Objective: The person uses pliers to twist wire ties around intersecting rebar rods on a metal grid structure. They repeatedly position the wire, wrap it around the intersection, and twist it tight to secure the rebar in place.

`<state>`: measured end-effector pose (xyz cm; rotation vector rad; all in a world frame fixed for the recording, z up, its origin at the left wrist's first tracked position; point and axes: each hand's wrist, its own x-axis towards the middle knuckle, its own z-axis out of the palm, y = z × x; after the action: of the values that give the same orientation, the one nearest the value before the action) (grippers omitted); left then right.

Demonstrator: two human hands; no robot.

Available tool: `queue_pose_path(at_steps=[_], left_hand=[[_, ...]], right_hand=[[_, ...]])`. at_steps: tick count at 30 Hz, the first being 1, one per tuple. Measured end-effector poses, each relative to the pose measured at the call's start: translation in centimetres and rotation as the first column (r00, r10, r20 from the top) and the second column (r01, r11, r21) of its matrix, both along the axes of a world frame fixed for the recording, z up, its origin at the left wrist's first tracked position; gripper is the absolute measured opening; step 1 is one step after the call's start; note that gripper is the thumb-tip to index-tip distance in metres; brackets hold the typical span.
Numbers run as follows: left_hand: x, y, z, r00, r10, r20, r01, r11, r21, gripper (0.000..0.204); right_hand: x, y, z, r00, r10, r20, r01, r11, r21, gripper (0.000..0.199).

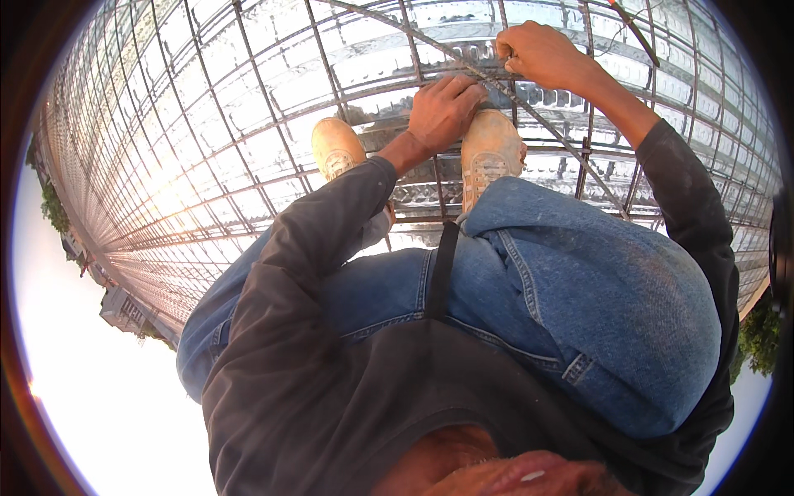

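Note:
A grid of steel reinforcing bars (319, 50) spreads beneath me, and a longer bar (556, 132) crosses it at a slant. Just past the toe of my right boot (490, 149), my left hand (447, 112) is closed with its fingers curled over a bar of the grid. My right hand (542, 54) is bent into a pinch slightly farther off, beside the slanted bar. Anything between its thumb and fingers is too small or hidden to name. My left boot (337, 147) rests on the grid to the left of my left hand.
A thin dark tool or rod (635, 35) with an orange end lies on the grid at the far right. Below the bars is shiny ribbed metal decking (455, 15). A building (124, 310) and trees (759, 335) stand beyond the edges.

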<state>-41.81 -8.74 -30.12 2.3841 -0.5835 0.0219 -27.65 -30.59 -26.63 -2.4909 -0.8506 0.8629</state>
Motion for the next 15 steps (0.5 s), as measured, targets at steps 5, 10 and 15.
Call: queue_pose_path(at_steps=[5, 10, 15], left_hand=[[-0.5, -1.0, 0.3, 0.987, 0.14, -0.082, -0.152, 0.976, -0.158, 0.015], [-0.4, -1.7, 0.9, 0.959, 0.202, -0.2, -0.253, 0.927, -0.278, 0.011], [0.8, -2.6, 2.4, 0.849, 0.252, -0.465, -0.434, 0.834, -0.341, 0.007]], right_hand=[[0.6, -0.4, -0.3, 0.999, 0.027, 0.039, -0.03, 0.996, 0.083, 0.007], [-0.8, -0.3, 0.9, 0.997, 0.032, 0.07, -0.036, 0.998, 0.046, 0.012], [-3.0, -0.9, 1.3, 0.99, -0.032, 0.138, 0.018, 0.995, 0.099, 0.014]])
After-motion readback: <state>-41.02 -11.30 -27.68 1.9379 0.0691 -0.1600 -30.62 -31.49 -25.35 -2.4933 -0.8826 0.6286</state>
